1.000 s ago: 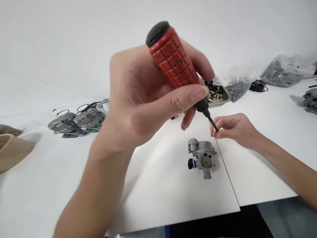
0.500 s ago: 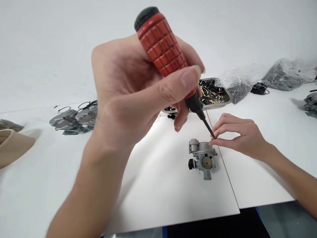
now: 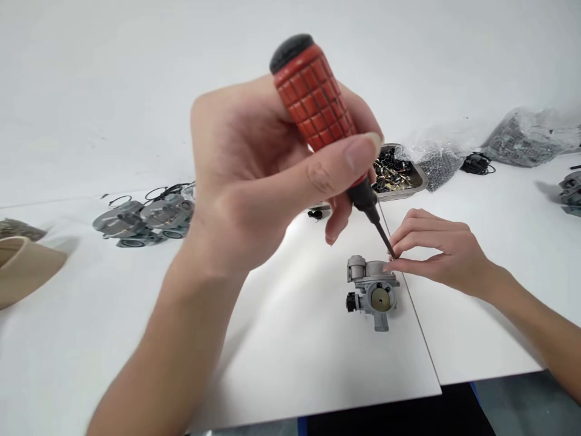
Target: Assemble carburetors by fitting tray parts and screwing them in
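Observation:
My left hand [image 3: 267, 175] is wrapped round the red, grooved handle of a screwdriver [image 3: 313, 100] with a black end cap. Its dark shaft slants down to the right, and the tip reaches the fingertips of my right hand [image 3: 445, 251]. Thumb and fingers of that hand are pinched together at the tip; whatever small piece they hold is too small to make out. Just left of and below these fingertips, a grey metal carburetor [image 3: 370, 290] sits on the white table, its round brass-coloured plate facing me and a black knob on its left side.
Behind my left hand stands a metal tray [image 3: 403, 192] of small black and brass parts. Bags of parts [image 3: 521, 139] and a black cable coil [image 3: 477, 163] lie at the back right. More carburetors [image 3: 122, 221] and a beige container [image 3: 31, 272] are on the left.
My left hand and the screwdriver have shifted a little right and down. The screwdriver stands slightly steeper, its tip still at my right fingertips. My right hand has barely moved.

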A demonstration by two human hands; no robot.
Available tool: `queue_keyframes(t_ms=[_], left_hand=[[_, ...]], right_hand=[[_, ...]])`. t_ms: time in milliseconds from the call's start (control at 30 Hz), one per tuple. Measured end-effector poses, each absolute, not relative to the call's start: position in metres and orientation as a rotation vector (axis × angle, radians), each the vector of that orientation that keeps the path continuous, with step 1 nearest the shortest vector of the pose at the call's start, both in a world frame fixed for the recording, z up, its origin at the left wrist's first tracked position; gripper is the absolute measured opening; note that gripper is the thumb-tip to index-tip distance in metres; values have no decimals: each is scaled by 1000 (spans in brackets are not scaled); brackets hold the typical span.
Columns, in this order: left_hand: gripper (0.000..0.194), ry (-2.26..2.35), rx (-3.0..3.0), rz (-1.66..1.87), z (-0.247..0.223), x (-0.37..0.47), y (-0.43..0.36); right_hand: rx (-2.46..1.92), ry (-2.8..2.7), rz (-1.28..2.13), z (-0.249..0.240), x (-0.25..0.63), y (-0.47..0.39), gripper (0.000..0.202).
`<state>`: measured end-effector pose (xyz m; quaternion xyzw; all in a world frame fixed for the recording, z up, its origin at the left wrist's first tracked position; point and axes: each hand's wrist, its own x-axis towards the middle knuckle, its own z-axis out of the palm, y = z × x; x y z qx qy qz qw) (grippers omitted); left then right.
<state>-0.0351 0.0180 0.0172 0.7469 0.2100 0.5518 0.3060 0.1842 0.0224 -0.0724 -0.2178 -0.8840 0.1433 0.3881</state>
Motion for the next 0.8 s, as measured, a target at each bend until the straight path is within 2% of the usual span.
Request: queue_keyframes(t_ms=[267, 367, 500, 600, 733, 800], left_hand=[[42, 546, 2024, 1399, 10, -31, 17], [40, 585, 2099, 1236, 13, -32, 11], [36, 605, 2122, 1192, 14, -27, 4], [50, 559, 2104, 1344, 13, -25, 4], [81, 501, 2119, 1351, 18, -32, 7], [94, 511, 2118, 1296, 24, -37, 6]], right_hand=[[-591, -2307, 262, -74, 185, 21, 17], [-585, -2358, 201, -75, 184, 22, 17], [-617, -2363, 348, -74, 181, 19, 19], [-658, -2264, 626, -72, 178, 15, 18], [-603, -2214, 803, -74, 180, 15, 15], [-632, -2305, 852, -76, 183, 17, 43]])
